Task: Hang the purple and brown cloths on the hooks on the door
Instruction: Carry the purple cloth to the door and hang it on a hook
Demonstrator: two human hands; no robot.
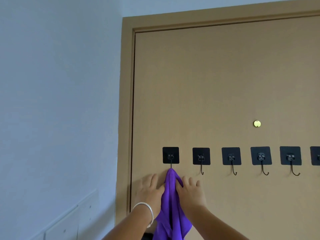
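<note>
Purple cloth (171, 201) hangs from the leftmost hook (170, 157) on the door (216, 84), near the door's left edge, its top bunched right at the hook's lower end and the rest draping down out of view at the bottom. My left hand (149, 191) is on the cloth's left side, thumb tucked against the fabric, fingers fairly straight against the door; grip looks loose, can't tell if it truly pinches. My right hand (189, 190) is on the cloth's right side, thumb and forefinger closed on a fold of it, other fingers spread on the door. Silver bracelet (146, 212) on my left wrist. Other hooks (201, 160) along the row to the right are bare. Brass peephole (257, 123) sits above the row. Brown cloth not visible.
</note>
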